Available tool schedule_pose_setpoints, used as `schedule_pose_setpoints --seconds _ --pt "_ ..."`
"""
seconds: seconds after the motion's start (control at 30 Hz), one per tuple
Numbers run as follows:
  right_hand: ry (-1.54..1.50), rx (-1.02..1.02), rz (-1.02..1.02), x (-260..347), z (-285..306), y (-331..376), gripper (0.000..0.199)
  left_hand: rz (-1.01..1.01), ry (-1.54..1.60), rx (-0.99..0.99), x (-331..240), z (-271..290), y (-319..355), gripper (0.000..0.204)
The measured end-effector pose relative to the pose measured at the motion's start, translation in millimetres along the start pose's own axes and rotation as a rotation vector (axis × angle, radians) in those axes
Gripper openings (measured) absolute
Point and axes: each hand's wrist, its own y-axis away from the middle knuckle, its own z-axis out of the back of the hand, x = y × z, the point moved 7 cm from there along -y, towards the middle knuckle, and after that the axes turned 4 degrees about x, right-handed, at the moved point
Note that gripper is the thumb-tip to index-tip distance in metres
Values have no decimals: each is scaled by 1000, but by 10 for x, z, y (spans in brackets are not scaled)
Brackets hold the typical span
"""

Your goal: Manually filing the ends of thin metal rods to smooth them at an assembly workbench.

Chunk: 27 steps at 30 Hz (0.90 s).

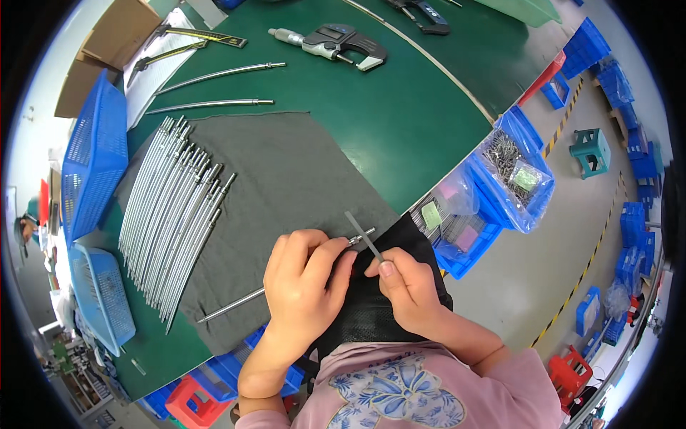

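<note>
My left hand (300, 286) is closed round a slim metal rod (232, 305), whose stepped end sticks out past my thumb and fingertips. The rod lies slanted, its other end low over the grey cloth (286, 171). Between the thumb and fingers of my right hand (411, 289) is a thin flat grey strip (357, 224), which looks like a small file. The strip crosses the rod's stepped end and appears to touch it. On the cloth to the left, many similar metal rods (168, 222) lie side by side in a row.
Two rods (221, 104), a digital micrometer (332, 43) and calipers (204, 36) lie farther back on the green table (400, 121). Blue baskets (96, 157) stand at the left edge. Right of the table are blue bins (529, 207) with bagged metal parts.
</note>
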Motion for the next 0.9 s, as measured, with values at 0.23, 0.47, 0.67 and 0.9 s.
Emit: schedule_pose_setpoints --seconds 0.23,0.47,0.67,0.9 --pt "-106 83 -37 -33 -76 -28 14 2 80 -45 57 -35 7 19" --pt "126 -25 58 70 -67 -54 14 16 128 -55 79 -28 -6 17" --pt "133 -42 66 105 -70 20 16 5 142 -55 94 -35 -11 18" --pt "-10 39 -45 24 -116 1 14 -11 121 -27 78 -33 2 18"
